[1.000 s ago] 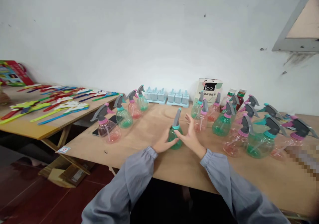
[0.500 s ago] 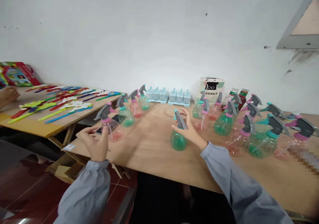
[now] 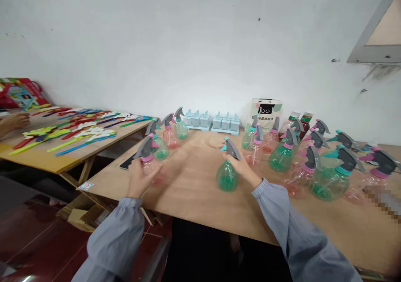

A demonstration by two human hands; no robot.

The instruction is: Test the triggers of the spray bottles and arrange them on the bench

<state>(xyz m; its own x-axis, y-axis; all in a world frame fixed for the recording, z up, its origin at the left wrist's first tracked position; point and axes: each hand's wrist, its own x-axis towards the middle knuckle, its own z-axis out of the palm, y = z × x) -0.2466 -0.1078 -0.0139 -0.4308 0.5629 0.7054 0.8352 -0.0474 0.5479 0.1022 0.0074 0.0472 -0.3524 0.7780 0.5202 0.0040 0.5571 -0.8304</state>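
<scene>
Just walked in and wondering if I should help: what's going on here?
A person is handling spray bottles at a wooden table. Their left hand grips a pink spray bottle near the table's left end; their right hand grips a green spray bottle by its neck. Many other bottles stand grouped to the right. At the next table, another person's hand rests near coloured sticks.
</scene>
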